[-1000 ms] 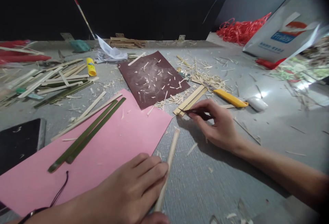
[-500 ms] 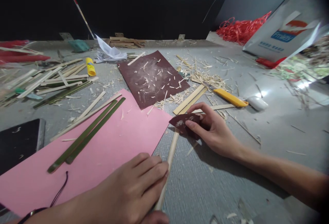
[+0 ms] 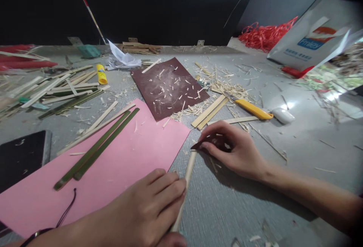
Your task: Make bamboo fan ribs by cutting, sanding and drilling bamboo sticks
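A pale bamboo strip (image 3: 190, 165) lies on the grey surface, pinned near its lower end by my left hand (image 3: 150, 203), whose fingers are closed over it. My right hand (image 3: 234, 148) pinches a folded piece of dark brown sandpaper (image 3: 212, 141) over the far end of that strip. Its thumb and fingertips press the paper against the strip, hiding the tip. Left of the strip spreads a pink paper sheet (image 3: 127, 156) with two green-skinned bamboo strips (image 3: 104, 145) resting on it. Beyond it lies a larger sheet of brown sandpaper (image 3: 170, 84), strewn with shavings.
A yellow utility knife (image 3: 253, 109) lies beyond my right hand, beside a white rounded object (image 3: 283, 115). A yellow glue stick (image 3: 101, 74) and a pile of bamboo strips (image 3: 62, 88) are at left, above a dark phone-like slab (image 3: 21, 156). A white bag (image 3: 309, 31) stands at right.
My right hand has drawn the sandpaper slightly down onto the strip's far end, and the paper has tilted, showing less of its dusty face. The left hand stays in place.
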Motion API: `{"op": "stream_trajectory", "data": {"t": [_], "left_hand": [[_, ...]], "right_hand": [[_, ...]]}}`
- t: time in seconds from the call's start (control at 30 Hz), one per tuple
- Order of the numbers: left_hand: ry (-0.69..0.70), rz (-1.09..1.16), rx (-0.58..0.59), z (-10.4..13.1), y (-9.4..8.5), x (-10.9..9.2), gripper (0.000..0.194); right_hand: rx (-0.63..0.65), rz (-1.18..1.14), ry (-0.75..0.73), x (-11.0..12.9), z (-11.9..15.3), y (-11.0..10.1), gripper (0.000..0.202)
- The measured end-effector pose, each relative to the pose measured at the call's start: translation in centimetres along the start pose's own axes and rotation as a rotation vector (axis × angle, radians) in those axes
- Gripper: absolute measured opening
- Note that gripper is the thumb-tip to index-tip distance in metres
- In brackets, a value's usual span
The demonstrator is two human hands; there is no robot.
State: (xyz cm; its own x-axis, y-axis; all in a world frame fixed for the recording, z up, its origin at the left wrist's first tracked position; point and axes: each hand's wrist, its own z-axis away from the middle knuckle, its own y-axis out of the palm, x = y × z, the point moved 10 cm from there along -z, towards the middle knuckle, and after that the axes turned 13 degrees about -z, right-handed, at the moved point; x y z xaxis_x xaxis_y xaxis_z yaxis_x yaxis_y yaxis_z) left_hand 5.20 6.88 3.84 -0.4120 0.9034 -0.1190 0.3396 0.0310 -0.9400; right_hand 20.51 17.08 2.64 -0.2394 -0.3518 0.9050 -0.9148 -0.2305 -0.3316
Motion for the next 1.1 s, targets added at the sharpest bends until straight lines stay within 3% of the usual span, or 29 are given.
{"op": "stream_trajectory", "data": {"t": [0.13, 0.23, 0.33, 0.77, 0.97, 1.1], "left_hand": [[-0.007, 0.003, 0.002, 0.1, 0.0, 0.2, 0.042], [0.009, -0.016, 0.030, 0.2, 0.0, -0.1, 0.038], [0.035, -0.107, 0.047, 0.3, 0.2, -0.5, 0.038], [0.168, -0.408, 0.171, 1.1, 2.1, -2.3, 0.030], [0.183, -0.463, 0.180, 1.0, 2.2, -2.2, 0.034], [0.196, -0.455, 0.188, 0.9, 2.0, -2.3, 0.033]], "right_hand": [[0.074, 0.372, -0.444, 3.9, 1.2, 0.8, 0.033], [0.281, 0.566, -0.579, 3.9, 2.2, 3.1, 0.041], [0.381, 0.623, -0.557, 3.1, 2.1, 4.2, 0.042], [0.425, 0.511, -0.540, 3.2, 1.4, 4.8, 0.027], [0.421, 0.474, -0.553, 4.1, 1.8, 5.5, 0.028], [0.482, 0.425, -0.541, 4.9, 2.5, 6.6, 0.025]]}}
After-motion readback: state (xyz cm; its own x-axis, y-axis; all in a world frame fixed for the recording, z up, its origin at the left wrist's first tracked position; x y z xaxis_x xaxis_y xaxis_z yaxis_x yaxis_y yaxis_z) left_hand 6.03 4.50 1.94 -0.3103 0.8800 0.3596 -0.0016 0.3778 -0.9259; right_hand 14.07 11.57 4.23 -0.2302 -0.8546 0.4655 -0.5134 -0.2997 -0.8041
